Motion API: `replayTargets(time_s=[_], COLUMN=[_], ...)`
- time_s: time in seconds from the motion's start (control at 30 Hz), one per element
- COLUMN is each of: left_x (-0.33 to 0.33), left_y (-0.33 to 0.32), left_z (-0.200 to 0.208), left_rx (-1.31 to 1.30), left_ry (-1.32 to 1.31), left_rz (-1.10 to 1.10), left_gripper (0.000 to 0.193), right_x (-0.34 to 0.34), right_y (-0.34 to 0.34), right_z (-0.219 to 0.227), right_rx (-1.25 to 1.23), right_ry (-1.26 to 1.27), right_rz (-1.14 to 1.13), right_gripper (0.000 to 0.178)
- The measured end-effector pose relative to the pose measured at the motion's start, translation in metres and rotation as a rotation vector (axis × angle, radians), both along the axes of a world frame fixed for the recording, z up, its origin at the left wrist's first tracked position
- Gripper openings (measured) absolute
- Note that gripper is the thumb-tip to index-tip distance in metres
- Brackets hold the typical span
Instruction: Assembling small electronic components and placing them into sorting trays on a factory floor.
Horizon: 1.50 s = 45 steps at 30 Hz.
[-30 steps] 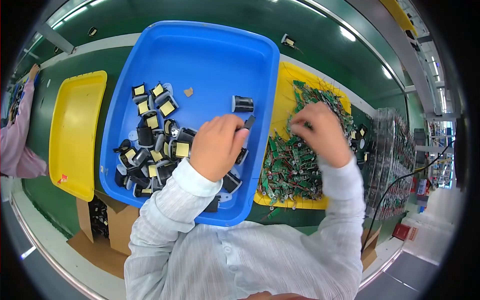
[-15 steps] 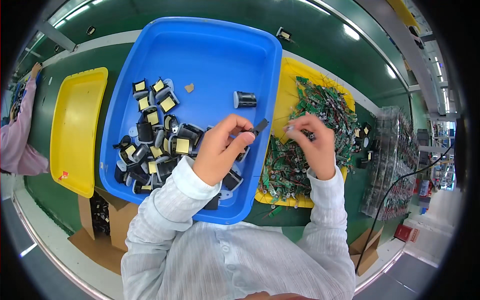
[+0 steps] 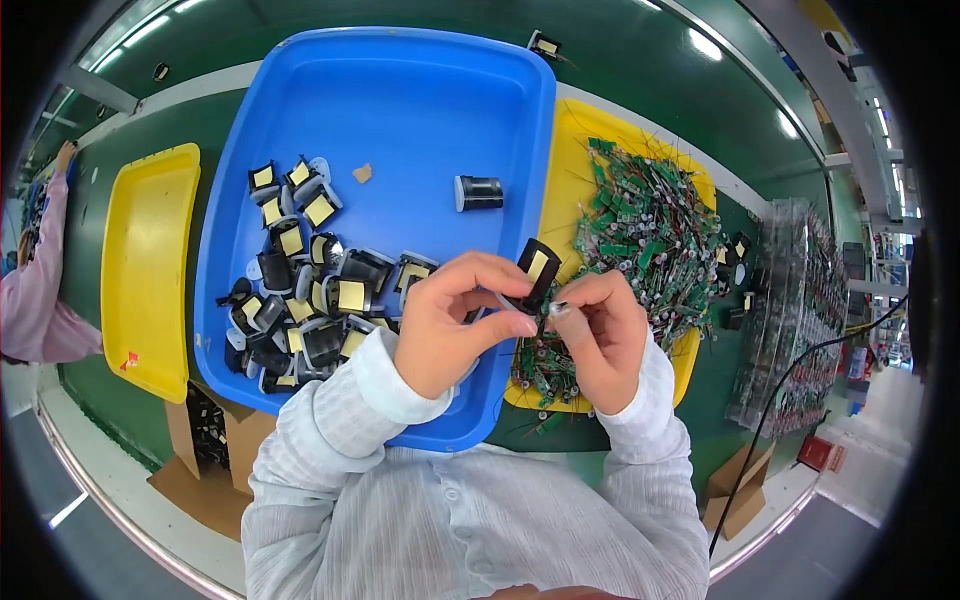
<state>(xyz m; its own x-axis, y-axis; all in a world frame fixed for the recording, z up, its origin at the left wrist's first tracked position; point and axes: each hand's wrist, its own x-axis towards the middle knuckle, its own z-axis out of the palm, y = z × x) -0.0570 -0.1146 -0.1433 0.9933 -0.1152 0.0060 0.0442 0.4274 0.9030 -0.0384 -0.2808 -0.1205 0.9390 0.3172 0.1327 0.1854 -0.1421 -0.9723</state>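
Observation:
Pinched between the thumb and fingers of my left hand (image 3: pixel 458 322) is a black curved plastic housing (image 3: pixel 537 272) with a pale yellow pad on its face. My right hand (image 3: pixel 608 338) is closed, thumb against fingers, on a small whitish part (image 3: pixel 560 309) right beside the housing. Its exact kind is too small to make out. Both hands are over the edge between a blue tray (image 3: pixel 400 70) and a yellow tray (image 3: pixel 565 140). Many similar black housings (image 3: pixel 351 295) lie heaped in the blue tray. Green circuit boards (image 3: pixel 650 225) with thin wires fill the yellow one.
One black housing (image 3: pixel 479 193) lies apart in the blue tray, near a tan scrap (image 3: pixel 362 173). At left are another yellow tray (image 3: pixel 150 260), a cardboard box (image 3: pixel 245 440) and a co-worker's pink sleeve (image 3: pixel 45 290). Stacked clear plastic trays (image 3: pixel 790 320) stand at right.
My left hand has turned the black housing so its yellow pad shows. My right hand has come down and left, bringing the small part up to the housing.

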Motion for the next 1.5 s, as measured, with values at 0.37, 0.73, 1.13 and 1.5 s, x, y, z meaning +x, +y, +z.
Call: replayTargets(time_s=[0.37, 0.73, 1.13, 1.5], left_x=[-0.003, 0.0, -0.004, -0.003], left_y=[-0.002, 0.003, 0.001, -0.004], left_z=[0.004, 0.007, 0.009, 0.005], left_rx=[0.27, 0.482, 0.595, -0.185], left_ry=[-0.231, -0.483, -0.573, 0.075], left_rz=[0.15, 0.208, 0.22, -0.136], left_gripper=[0.025, 0.024, 0.022, 0.022], right_x=[-0.001, 0.003, 0.008, 0.001], right_y=[-0.001, -0.005, -0.007, -0.001], right_z=[-0.003, 0.002, 0.011, 0.011], right_rx=[-0.093, -0.148, -0.083, 0.007], right_ry=[-0.222, -0.22, 0.048, 0.29], right_rz=[-0.031, -0.002, 0.141, 0.114], right_gripper=[0.017, 0.02, 0.021, 0.015])
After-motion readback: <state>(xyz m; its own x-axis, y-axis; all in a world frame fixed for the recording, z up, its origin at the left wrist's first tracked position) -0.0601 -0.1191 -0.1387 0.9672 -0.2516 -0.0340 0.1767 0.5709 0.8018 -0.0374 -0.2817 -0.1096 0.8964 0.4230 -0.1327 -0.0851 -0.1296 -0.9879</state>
